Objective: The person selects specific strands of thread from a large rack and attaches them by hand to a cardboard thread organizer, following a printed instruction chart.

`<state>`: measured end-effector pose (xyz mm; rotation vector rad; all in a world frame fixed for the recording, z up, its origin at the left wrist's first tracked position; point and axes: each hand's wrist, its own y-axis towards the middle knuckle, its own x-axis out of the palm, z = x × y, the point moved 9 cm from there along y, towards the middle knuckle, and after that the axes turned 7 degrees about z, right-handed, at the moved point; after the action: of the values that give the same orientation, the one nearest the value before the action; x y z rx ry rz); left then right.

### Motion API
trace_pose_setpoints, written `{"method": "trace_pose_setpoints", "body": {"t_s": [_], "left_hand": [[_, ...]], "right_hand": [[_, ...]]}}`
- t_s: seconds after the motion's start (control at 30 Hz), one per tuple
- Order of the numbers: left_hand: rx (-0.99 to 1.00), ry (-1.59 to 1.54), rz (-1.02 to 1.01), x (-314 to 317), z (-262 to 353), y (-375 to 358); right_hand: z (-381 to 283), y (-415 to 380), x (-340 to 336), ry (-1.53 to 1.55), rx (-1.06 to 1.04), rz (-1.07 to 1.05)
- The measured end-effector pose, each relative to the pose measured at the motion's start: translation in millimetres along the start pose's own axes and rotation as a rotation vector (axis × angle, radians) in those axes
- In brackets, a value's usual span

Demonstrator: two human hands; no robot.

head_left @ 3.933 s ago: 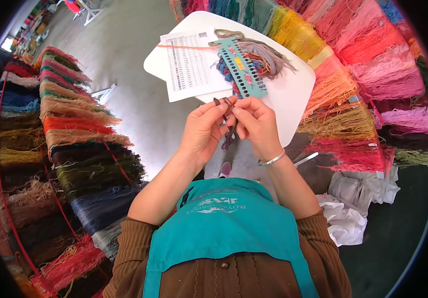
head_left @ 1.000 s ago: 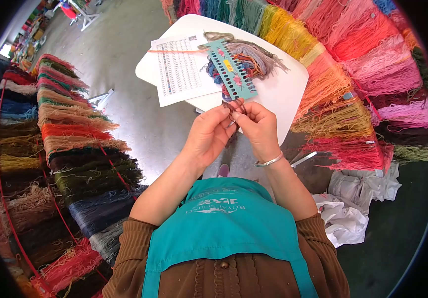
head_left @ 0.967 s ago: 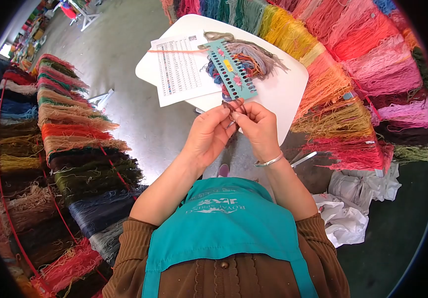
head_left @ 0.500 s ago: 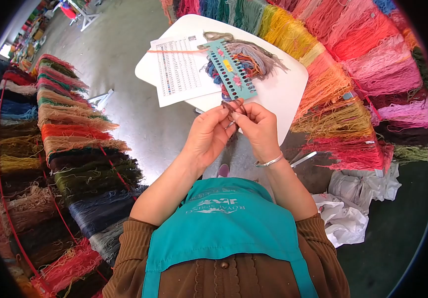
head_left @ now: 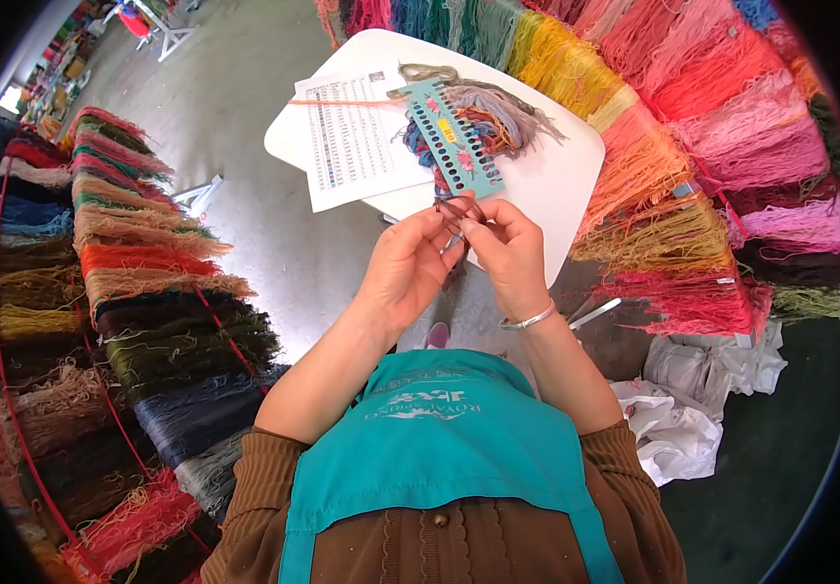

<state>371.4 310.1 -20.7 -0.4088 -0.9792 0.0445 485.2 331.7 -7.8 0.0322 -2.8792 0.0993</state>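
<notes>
Between my fingertips are strands of dark brown embroidery thread (head_left: 456,206), looped above the near edge of the white table. My left hand (head_left: 406,259) pinches the strands from the left, while my right hand (head_left: 506,251) grips them from the right with thumb and forefinger. Some brown ends hang below, partly hidden by the fingers. Just beyond my hands lies a teal punched card (head_left: 452,136) with a yellow label and two rows of holes. Blue, orange and grey thread (head_left: 498,112) spreads out from under it.
A printed chart (head_left: 352,136) lies on the white table (head_left: 537,195), crossed by an orange strand (head_left: 342,101). Racks of colourful thread hang at right (head_left: 673,127) and left (head_left: 137,224). White plastic bags (head_left: 673,428) sit on the floor at lower right.
The brown loop between my fingertips has shifted slightly and spread a little wider. My hands stay in nearly the same place.
</notes>
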Motion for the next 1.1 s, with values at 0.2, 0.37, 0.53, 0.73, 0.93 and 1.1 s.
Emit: {"method": "trace_pose_setpoints", "body": {"t_s": [0.2, 0.37, 0.53, 0.73, 0.93, 1.1], "left_hand": [[0.016, 0.015, 0.000, -2, 2, 2], [0.034, 0.083, -0.005, -1, 2, 4], [-0.005, 0.382, -0.023, -8, 5, 7], [0.287, 1.127, -0.376, 78, 35, -8], [0.054, 1.134, -0.538, 104, -16, 15], [-0.268, 1.209, -0.556, 30, -69, 26]], "right_hand": [[-4, -1, 6, -0.108, 0.000, -0.036], [-2, 2, 5, -0.241, -0.086, -0.043], [-2, 3, -3, -0.250, 0.189, -0.211], [-67, 5, -25, -0.707, -0.060, -0.330], [-122, 1, -83, -0.579, -0.041, -0.060], [-208, -5, -228, -0.341, -0.211, 0.342]]}}
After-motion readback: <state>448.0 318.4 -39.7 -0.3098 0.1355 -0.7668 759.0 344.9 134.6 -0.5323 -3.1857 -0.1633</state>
